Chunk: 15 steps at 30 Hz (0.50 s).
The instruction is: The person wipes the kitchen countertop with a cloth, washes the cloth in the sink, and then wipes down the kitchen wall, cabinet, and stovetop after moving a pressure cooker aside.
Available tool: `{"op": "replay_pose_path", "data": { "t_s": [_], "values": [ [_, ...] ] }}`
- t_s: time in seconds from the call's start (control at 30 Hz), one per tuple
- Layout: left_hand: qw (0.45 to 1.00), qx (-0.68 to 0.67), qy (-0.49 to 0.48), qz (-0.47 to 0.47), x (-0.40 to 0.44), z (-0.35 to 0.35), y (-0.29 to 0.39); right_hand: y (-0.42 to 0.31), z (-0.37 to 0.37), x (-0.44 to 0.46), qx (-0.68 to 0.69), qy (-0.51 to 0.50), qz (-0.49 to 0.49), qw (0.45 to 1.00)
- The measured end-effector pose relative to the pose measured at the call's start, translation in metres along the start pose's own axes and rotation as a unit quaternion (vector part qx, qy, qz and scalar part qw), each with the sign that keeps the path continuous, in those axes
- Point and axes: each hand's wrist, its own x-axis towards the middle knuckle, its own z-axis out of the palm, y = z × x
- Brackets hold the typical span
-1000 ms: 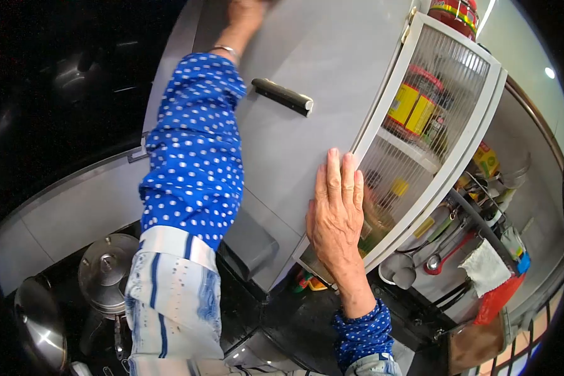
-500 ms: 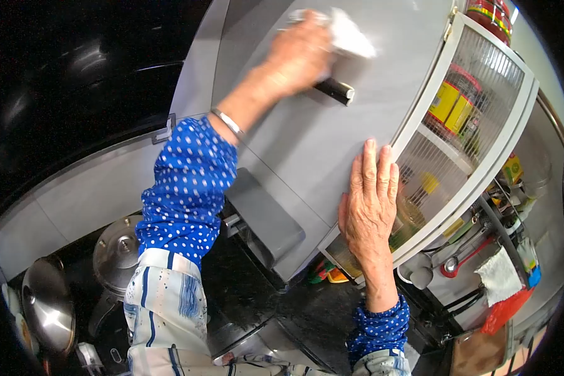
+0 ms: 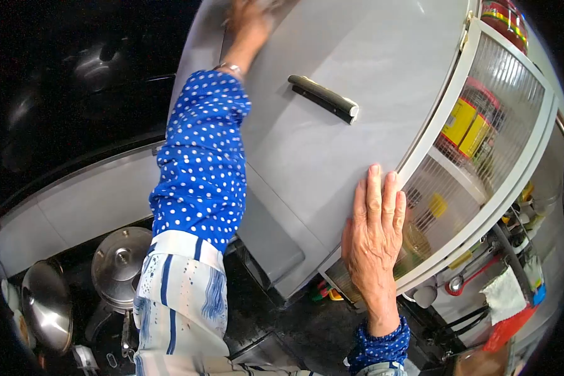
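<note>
Up at the top edge, my left hand [image 3: 249,24] is blurred and partly cut off. Its fingers are closed on a white cloth [image 3: 271,5], of which only a smeared bit shows, against the upper left of a grey cabinet door [image 3: 357,56]. A dark bar handle [image 3: 323,98] sits on that door, below and right of this hand. My right hand [image 3: 376,235] lies flat with fingers stretched out, on the door's right edge beside the white-framed ribbed glass door [image 3: 413,263].
A lidded pressure cooker [image 3: 122,266] and a domed metal lid [image 3: 47,307] stand at lower left. Jars with yellow labels [image 3: 467,128] show behind the ribbed glass. Ladles [image 3: 454,285] and a white rag [image 3: 504,294] hang at right. A glossy black panel [image 3: 75,81] fills the upper left.
My left hand has moved up and left with the white cloth, away from the handle, which is now fully uncovered. My right hand stays flat at the door edge. The view has shifted slightly.
</note>
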Motion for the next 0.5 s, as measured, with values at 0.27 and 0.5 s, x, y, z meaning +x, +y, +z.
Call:
{"op": "replay_pose_path", "data": {
  "t_s": [0.27,0.5],
  "values": [
    [0.964,0.182,-0.098,-0.168,-0.12,-0.025,-0.153,0.002,0.003,-0.002,0.011,-0.012,-0.006,1.0],
    [0.973,-0.048,0.011,0.223,-0.024,-0.013,0.024,-0.001,-0.009,-0.002,-0.025,-0.064,0.005,0.998]
  ]
}}
